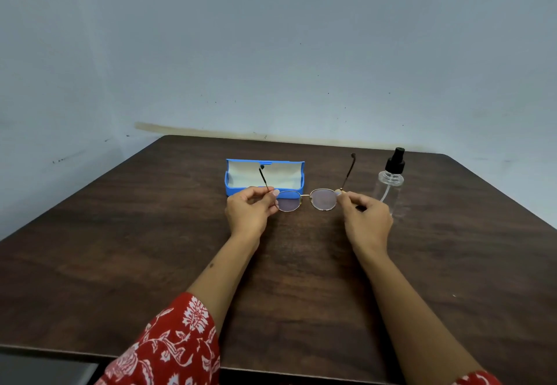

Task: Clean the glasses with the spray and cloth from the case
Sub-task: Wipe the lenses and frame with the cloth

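Note:
Round, thin-rimmed glasses hang above the middle of the dark wooden table, temples unfolded and pointing away from me. My left hand pinches the left hinge corner. My right hand pinches the right hinge corner. Behind my left hand lies an open blue case with a pale lining. I cannot make out a cloth apart from that lining. A clear spray bottle with a black pump top stands upright just right of my right hand.
A grey wall rises directly behind the table's far edge. The table's near edge runs across the bottom of the view, with my red patterned sleeve above it at the lower left.

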Motion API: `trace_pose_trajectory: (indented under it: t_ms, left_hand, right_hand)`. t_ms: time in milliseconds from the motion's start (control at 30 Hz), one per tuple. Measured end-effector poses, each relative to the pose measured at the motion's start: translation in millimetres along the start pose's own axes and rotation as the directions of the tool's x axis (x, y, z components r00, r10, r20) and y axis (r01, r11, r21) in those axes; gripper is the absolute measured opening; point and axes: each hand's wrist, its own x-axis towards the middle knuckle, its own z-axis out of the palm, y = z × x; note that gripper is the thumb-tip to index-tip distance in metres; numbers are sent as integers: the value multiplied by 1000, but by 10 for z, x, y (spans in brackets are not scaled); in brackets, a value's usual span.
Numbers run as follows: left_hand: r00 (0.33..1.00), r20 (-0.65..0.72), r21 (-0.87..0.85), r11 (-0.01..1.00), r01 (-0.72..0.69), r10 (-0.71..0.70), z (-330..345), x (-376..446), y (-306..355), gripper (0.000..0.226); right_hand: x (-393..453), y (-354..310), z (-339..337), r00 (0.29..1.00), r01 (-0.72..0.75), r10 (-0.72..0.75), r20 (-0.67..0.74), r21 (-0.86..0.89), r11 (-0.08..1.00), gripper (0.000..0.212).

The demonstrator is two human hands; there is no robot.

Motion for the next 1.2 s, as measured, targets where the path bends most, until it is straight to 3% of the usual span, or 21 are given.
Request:
trace_pose_trajectory:
  t_ms: [467, 667, 800, 967, 1067, 1200]
  left_hand:
    - [971, 221, -62, 993, 104, -87, -58, -19, 153, 21]
    - [964, 267, -20, 1000, 18, -12, -74, -30, 197, 9]
    - [969, 245, -53, 999, -5, 18, -40, -38, 225, 6]
    - [977, 208, -96, 993, 74, -53, 67, 26, 298, 6]
    - [979, 186, -117, 987, 109, -86, 152, 102, 317, 9]
    - [975, 154, -121, 976, 180, -161, 180, 164, 257, 8]
  right_hand:
    - [53, 28, -46, 991, -110, 121, -53, 174, 978, 11]
    - [114, 59, -7, 970, -218, 244, -15, 395, 892, 11]
    - [119, 98, 27, 961, -271, 268, 75, 464, 843, 12]
    - [79, 106, 80, 964, -263, 223, 145, 385, 885, 26]
    - [61, 84, 80, 958, -276, 224, 179, 365, 889, 19]
    - [24, 37, 100, 955, -289, 211, 211, 486, 825, 10]
